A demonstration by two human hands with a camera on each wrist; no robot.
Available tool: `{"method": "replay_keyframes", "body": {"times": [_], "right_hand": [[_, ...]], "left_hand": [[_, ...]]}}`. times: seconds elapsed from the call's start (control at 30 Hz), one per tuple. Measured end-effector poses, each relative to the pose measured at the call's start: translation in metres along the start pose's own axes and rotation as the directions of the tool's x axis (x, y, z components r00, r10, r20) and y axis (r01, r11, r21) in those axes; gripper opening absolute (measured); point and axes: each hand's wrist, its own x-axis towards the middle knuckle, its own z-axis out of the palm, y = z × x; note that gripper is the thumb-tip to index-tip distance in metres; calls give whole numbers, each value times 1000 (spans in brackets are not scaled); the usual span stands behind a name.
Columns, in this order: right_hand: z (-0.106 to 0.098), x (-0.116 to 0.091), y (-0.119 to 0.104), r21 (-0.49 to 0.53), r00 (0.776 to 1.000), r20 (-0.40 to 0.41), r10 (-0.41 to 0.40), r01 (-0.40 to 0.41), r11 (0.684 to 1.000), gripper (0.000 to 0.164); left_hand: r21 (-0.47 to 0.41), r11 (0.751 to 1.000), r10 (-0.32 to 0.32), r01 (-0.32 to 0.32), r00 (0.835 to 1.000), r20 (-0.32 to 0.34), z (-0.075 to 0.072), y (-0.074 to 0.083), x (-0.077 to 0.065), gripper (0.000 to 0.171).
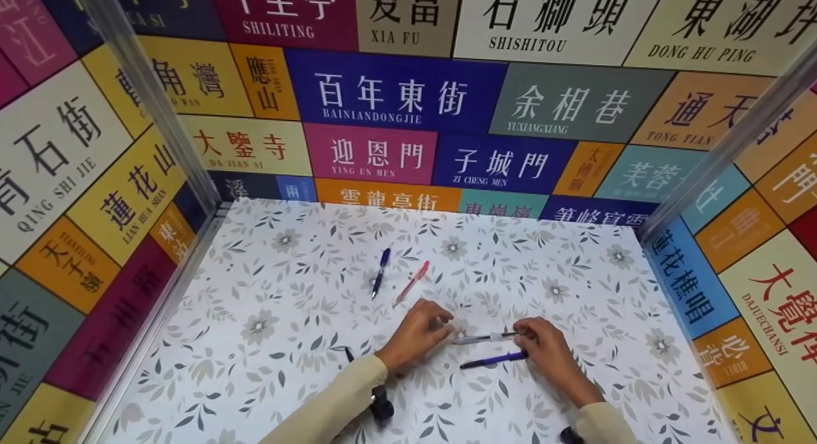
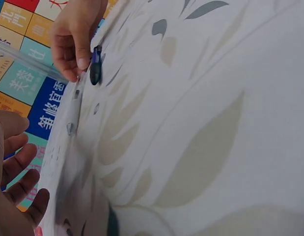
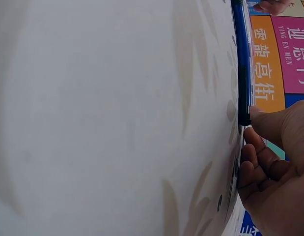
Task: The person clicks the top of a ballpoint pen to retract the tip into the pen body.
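Note:
A clear pen lies across the patterned table between the two hands. At its right end, the thumb and fingers of my right hand pinch it, as the left wrist view also shows. Just in front of it is a blue-purple pen, its right end close under the right fingertips; in the right wrist view this blue pen runs up from the thumb. My left hand is held near the clear pen's left end, fingers spread and relaxed, with nothing in them.
Farther back on the table lie a dark blue pen and a pink-red pen. A small dark object shows beside the left forearm. Walls with coloured street-name panels stand around the table, with metal posts at the corners.

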Motion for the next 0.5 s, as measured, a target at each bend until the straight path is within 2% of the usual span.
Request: {"method": "replay_keyframes", "body": {"times": [0.17, 0.27, 0.4, 0.5], "right_hand": [[0, 2, -2, 10, 1000, -17, 16, -16, 1000, 25], [0, 3, -3, 8, 1000, -24, 12, -12, 1000, 26], [0, 3, -6, 12, 1000, -27, 11, -10, 1000, 25], [0, 4, -7, 14, 1000, -25, 4, -4, 1000, 25]], "left_hand": [[35, 997, 73, -70, 994, -84, 0, -20, -1, 16], [93, 992, 100, -89, 987, -126, 6, -43, -2, 15], [90, 994, 67, -56, 989, -134, -1, -44, -2, 17], [82, 995, 61, -49, 987, -147, -15, -33, -3, 18]]}}
